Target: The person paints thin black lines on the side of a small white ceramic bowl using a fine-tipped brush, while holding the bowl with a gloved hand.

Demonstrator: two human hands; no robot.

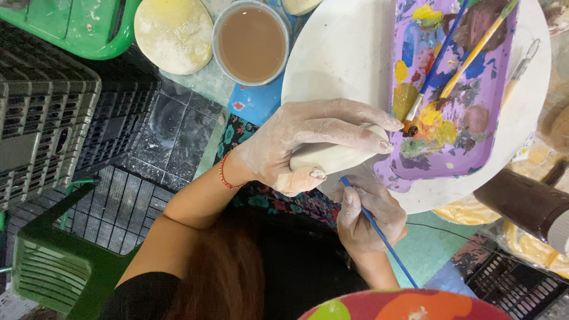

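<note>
A cup (pixel 251 42) at eleven o'clock is filled with murky brown water. On the purple tray (pixel 453 157), at two o'clock, smeared paints and two brushes (pixel 456 62) are held. A pale clay piece (pixel 332 157), long axis toward three o'clock, is clasped by the left hand (pixel 308 142), its underside hidden. A blue brush (pixel 379 234) is pinched by the right hand (pixel 367 216).

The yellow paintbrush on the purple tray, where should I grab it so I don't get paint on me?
Take the yellow paintbrush by the bare upper part of its handle, coming from the far end of the purple tray. Its bristle tip lies low in the wet paint, and the handle slants up past the rim, probably cleaner there.
</note>
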